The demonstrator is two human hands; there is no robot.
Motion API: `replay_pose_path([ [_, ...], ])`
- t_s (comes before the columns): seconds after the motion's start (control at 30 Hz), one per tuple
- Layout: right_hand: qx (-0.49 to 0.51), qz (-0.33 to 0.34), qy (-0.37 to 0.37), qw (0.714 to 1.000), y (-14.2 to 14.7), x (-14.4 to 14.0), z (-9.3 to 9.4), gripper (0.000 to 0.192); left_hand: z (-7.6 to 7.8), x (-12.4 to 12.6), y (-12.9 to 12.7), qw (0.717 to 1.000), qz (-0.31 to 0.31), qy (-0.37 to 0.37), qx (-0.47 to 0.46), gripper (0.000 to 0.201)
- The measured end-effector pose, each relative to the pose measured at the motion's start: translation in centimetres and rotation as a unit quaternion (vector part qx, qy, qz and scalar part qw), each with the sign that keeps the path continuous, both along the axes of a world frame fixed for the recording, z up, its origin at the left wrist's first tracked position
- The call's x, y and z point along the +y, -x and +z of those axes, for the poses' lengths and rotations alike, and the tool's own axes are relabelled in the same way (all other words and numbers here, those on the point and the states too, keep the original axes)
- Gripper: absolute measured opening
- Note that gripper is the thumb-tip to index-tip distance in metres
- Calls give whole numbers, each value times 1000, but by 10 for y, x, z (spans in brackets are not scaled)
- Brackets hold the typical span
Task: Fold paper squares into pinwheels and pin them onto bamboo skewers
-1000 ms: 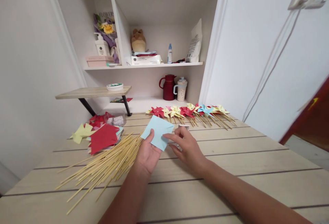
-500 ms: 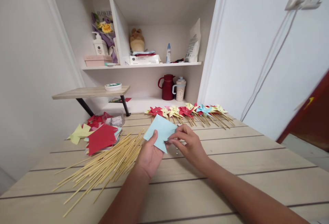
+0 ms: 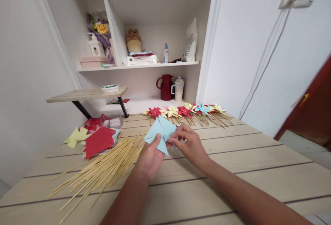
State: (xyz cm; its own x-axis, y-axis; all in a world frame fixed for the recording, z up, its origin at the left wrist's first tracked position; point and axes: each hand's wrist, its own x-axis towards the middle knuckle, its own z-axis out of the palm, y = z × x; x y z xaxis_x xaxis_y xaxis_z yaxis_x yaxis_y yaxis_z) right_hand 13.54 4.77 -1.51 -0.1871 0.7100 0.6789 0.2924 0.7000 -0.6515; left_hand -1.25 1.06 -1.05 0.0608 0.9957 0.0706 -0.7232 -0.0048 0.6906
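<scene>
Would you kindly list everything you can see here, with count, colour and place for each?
light blue paper: one, folded, held above the table by both hands
bamboo sticks: a loose pile, too many to count, tan, table left of the hands
paper sheets: a stack, red on top, table left
yellow cut paper: a few pieces, left of the stack
finished pinwheels: a row, red, yellow and blue, far table edge
table: one, pale wood planks
red jug: one, low shelf
speckled mug: one, lidded, beside the jug
white bag: one, middle shelf
small side shelf: one, wood, left
left hand: under the paper
right hand: pinching the paper's right side
</scene>
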Motion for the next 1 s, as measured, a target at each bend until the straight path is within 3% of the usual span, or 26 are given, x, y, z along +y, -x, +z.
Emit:
replay_pose_path([
  [0.2,4,4,15,1000,-1,-2,4,14,1,-3,-1,999,-11,-35,25,52],
  [0.33,19,7,9,1000,-1,-3,3,3,2,-3,-2,999,18,-30,11,54],
  [0.43,27,21,-3,999,0,-3,3,17,3,-2,-1,999,22,-30,-7,54],
  [0.57,20,22,-34,999,0,-4,2,6,5,-3,-1,999,15,-16,-24,57],
  [0.63,12,22,-41,999,0,-4,1,10,5,-3,-1,999,13,-10,-31,57],
  [1.0,11,10,5,1000,0,-6,6,19,4,-5,-3,1000,-12,-10,-22,56],
])
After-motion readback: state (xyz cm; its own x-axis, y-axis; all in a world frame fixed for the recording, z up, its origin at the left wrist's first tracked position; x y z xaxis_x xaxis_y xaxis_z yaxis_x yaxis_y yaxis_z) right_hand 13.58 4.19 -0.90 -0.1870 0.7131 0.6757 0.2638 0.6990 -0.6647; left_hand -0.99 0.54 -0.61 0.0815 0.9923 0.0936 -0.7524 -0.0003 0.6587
